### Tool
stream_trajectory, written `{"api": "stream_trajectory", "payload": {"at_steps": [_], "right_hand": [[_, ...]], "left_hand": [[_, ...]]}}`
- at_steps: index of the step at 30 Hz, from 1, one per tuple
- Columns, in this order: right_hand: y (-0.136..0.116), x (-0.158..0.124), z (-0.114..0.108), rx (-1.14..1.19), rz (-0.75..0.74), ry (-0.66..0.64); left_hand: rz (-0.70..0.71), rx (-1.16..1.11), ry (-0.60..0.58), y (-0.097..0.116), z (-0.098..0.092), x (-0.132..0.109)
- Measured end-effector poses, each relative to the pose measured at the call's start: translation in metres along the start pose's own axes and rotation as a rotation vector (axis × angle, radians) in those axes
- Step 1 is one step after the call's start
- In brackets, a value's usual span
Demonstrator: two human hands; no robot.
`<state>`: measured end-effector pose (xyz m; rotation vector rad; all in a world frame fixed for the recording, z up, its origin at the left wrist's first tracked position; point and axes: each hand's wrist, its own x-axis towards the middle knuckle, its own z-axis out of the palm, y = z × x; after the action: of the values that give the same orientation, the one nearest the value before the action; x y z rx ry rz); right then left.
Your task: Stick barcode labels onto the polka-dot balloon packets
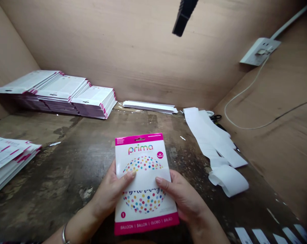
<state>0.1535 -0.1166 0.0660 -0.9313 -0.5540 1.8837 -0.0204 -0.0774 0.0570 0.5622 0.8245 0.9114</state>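
A white and pink balloon packet [144, 204] is held upright before me, its printed front facing me and its hang slot at the top. A plain white strip [145, 179] lies across the middle of the dotted balloon picture and hides part of the lettering. My left hand [109, 189] grips the packet's left edge, thumb on the front by the strip. On the other edge, my right hand [183, 195] holds it with its thumb pressed near the strip's right part. The fingers of both hands are hidden behind the packet.
Stacked packets [93, 96] stand at the back left, with another pile [8, 159] at the left edge. Long white paper strips [201, 132] and a curled strip [229, 179] lie right, near scissors [216, 118]. White labels [260, 236] line the lower right. A power socket [260, 51] trails a cable.
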Motion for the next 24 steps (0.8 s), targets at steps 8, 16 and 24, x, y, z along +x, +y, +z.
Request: {"api": "stream_trajectory", "payload": {"at_steps": [8, 16, 24], "right_hand": [[0.003, 0.003, 0.002, 0.029, 0.0, 0.068], [0.007, -0.002, -0.006, 0.145, -0.04, 0.171], [0.023, 0.009, -0.016, 0.213, 0.057, 0.272]], "left_hand": [[0.072, 0.049, -0.07, 0.002, -0.012, 0.01], [-0.343, -0.212, -0.214, 0.001, -0.023, 0.001], [-0.027, 0.15, 0.184, -0.007, -0.031, 0.018]]}}
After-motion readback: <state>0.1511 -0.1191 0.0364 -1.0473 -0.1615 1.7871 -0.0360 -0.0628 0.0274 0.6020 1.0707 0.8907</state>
